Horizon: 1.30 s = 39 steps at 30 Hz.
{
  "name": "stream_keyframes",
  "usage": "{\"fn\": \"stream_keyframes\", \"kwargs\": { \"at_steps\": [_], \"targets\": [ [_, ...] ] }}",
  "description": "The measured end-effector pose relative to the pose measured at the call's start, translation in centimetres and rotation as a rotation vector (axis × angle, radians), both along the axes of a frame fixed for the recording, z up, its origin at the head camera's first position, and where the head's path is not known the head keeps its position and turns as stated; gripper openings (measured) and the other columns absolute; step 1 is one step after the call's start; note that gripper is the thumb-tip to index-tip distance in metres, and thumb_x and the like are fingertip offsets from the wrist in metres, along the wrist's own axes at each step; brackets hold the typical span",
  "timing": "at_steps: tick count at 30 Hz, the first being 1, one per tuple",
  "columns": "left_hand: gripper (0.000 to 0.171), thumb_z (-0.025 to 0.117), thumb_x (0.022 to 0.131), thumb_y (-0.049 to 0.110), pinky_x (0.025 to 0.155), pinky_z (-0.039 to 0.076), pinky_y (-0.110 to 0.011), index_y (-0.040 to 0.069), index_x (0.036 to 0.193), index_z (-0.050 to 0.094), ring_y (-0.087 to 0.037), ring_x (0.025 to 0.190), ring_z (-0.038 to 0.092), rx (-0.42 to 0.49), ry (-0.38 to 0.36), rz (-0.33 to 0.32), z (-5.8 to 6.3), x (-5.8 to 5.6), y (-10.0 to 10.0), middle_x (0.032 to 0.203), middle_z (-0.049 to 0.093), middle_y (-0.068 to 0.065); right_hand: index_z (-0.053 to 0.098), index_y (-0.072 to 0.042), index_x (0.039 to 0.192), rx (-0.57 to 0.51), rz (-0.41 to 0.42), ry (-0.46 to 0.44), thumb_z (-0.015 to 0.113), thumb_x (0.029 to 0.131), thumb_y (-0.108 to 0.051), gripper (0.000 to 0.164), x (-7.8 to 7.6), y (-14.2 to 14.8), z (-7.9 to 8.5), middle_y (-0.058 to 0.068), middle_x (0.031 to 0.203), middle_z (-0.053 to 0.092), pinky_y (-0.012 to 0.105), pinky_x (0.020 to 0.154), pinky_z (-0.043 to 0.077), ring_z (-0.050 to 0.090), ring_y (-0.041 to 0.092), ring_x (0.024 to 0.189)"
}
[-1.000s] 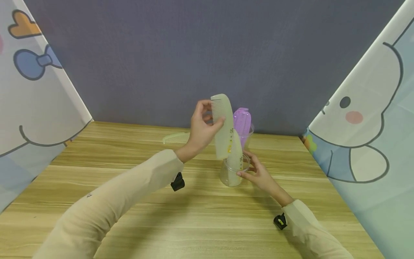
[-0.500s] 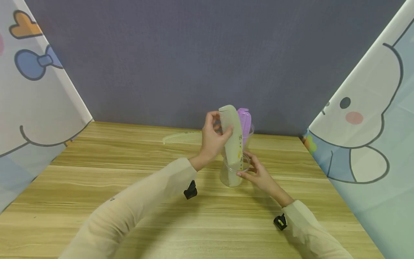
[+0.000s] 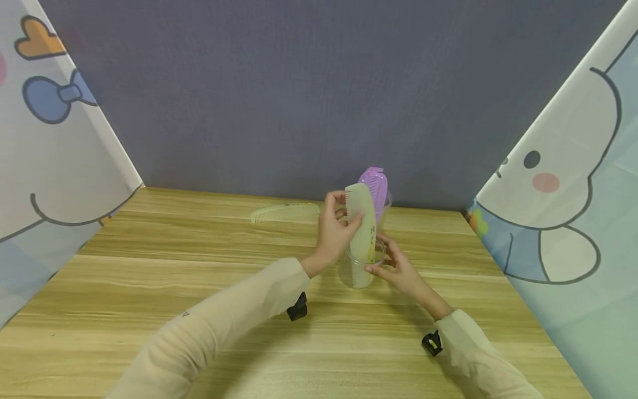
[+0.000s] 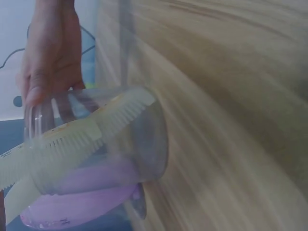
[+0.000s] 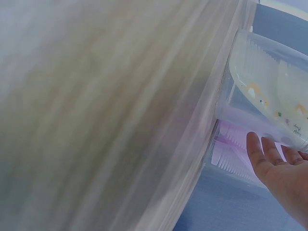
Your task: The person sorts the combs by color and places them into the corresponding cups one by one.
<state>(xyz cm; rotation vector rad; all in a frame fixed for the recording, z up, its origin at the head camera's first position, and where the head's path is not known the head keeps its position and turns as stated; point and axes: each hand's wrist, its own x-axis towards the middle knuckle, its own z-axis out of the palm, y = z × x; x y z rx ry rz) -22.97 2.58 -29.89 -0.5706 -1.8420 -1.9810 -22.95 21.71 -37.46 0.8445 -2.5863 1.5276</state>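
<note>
My left hand (image 3: 333, 235) pinches a pale yellow comb (image 3: 363, 224) by its upper part, thumb in front and fingers behind. The comb stands nearly upright, teeth to the left, and its lower end is inside a clear plastic cup (image 4: 149, 154). Another pale comb (image 4: 122, 113) is in the same cup, largely overlapped by the held one in the head view. My right hand (image 3: 401, 271) grips the cup near its rim, with the thumb at the front. In the right wrist view, printed yellow patterns show along a comb's spine through the cup wall.
Behind stands a second clear cup (image 3: 388, 200) with purple combs (image 3: 377, 185) in it. A pale comb (image 3: 286, 211) lies flat on the wooden table (image 3: 239, 244), near the dark back panel (image 3: 249, 111). Cartoon-printed panels flank both sides.
My left hand has moved down and to the right, lowering the comb from above the cup into it. The lying comb shows more fully now. My right hand has stayed on the cup.
</note>
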Motion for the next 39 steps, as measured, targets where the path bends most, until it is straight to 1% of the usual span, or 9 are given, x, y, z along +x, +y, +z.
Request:
{"fn": "stream_keyframes", "kwargs": {
  "at_steps": [5, 8, 12, 16, 23, 27, 31, 38, 39],
  "targets": [
    [0.041, 0.058, 0.082, -0.007, 0.072, 0.055, -0.042, -0.009, 0.116, 0.037, -0.038, 0.091, 0.061, -0.014, -0.023, -0.001, -0.8, -0.1, 0.2, 0.11, 0.051, -0.027, 0.025, -0.006, 0.14, -0.001, -0.008, 0.012, 0.068, 0.08, -0.007, 0.074, 0.0, 0.0, 0.0, 0.021, 0.135, 0.041, 0.048, 0.091, 0.043, 0.042, 0.038, 0.121],
    [0.042, 0.06, 0.082, -0.007, 0.072, 0.056, -0.042, -0.008, 0.117, 0.037, -0.039, 0.089, 0.061, -0.017, -0.02, 0.001, -2.0, -0.7, 0.3, 0.111, 0.051, -0.027, 0.026, -0.005, 0.14, -0.005, -0.011, 0.016, 0.068, 0.08, -0.006, 0.074, 0.0, -0.1, -0.1, 0.022, 0.135, 0.041, 0.048, 0.09, 0.044, 0.043, 0.039, 0.121],
    [0.044, 0.061, 0.081, -0.005, 0.071, 0.056, -0.035, -0.004, 0.118, 0.038, -0.036, 0.09, 0.063, -0.032, -0.013, 0.011, -3.6, -1.6, 0.5, 0.111, 0.052, -0.024, 0.025, -0.006, 0.14, -0.004, -0.015, 0.01, 0.068, 0.08, -0.007, 0.074, 0.1, -0.1, -0.1, 0.02, 0.137, 0.039, 0.049, 0.091, 0.043, 0.042, 0.038, 0.122],
    [0.044, 0.062, 0.082, -0.002, 0.071, 0.055, -0.028, 0.0, 0.119, 0.039, -0.031, 0.092, 0.062, -0.076, -0.015, 0.032, -4.2, -1.8, 0.4, 0.112, 0.052, -0.02, 0.025, -0.007, 0.141, 0.003, -0.014, 0.002, 0.068, 0.081, -0.008, 0.074, 0.0, -0.1, 0.0, 0.019, 0.138, 0.038, 0.049, 0.092, 0.042, 0.042, 0.037, 0.123],
    [0.044, 0.064, 0.08, -0.001, 0.07, 0.054, -0.025, 0.0, 0.119, 0.045, -0.027, 0.089, 0.06, -0.169, -0.03, 0.117, -4.6, -1.8, 0.0, 0.11, 0.056, -0.018, 0.025, -0.006, 0.141, 0.011, -0.016, 0.011, 0.067, 0.081, -0.008, 0.074, 0.0, 0.0, -0.1, 0.019, 0.137, 0.038, 0.048, 0.091, 0.043, 0.042, 0.037, 0.122],
    [0.046, 0.065, 0.078, -0.003, 0.07, 0.054, -0.023, 0.0, 0.121, 0.047, -0.027, 0.089, 0.059, -0.199, -0.029, 0.137, -4.6, -1.9, -0.1, 0.11, 0.055, -0.017, 0.025, -0.007, 0.141, 0.01, -0.019, 0.012, 0.067, 0.081, -0.009, 0.073, 0.0, 0.0, -0.1, 0.019, 0.138, 0.038, 0.05, 0.092, 0.042, 0.041, 0.037, 0.123],
    [0.05, 0.065, 0.077, -0.005, 0.069, 0.053, -0.019, 0.0, 0.123, 0.047, -0.026, 0.089, 0.058, -0.212, -0.026, 0.137, -4.7, -2.0, -0.2, 0.109, 0.053, -0.017, 0.025, -0.008, 0.141, 0.003, -0.018, 0.006, 0.068, 0.081, -0.008, 0.073, 0.1, -0.1, 0.0, 0.019, 0.138, 0.038, 0.052, 0.093, 0.041, 0.041, 0.038, 0.123],
    [0.055, 0.064, 0.076, -0.008, 0.072, 0.054, -0.025, 0.001, 0.126, 0.042, -0.026, 0.091, 0.056, -0.195, -0.042, 0.112, -4.8, -2.0, -0.3, 0.11, 0.051, -0.016, 0.026, -0.008, 0.141, 0.007, -0.018, 0.007, 0.068, 0.081, -0.009, 0.073, 0.1, 0.0, 0.0, 0.019, 0.138, 0.038, 0.051, 0.092, 0.041, 0.042, 0.038, 0.122],
    [0.056, 0.064, 0.076, -0.008, 0.072, 0.054, -0.024, 0.002, 0.127, 0.041, -0.026, 0.091, 0.056, -0.193, -0.047, 0.112, -4.8, -2.0, -0.3, 0.111, 0.05, -0.016, 0.026, -0.008, 0.141, 0.007, -0.019, 0.008, 0.068, 0.081, -0.009, 0.073, 0.0, 0.0, -0.1, 0.019, 0.137, 0.039, 0.051, 0.092, 0.041, 0.042, 0.038, 0.122]
  ]
}}
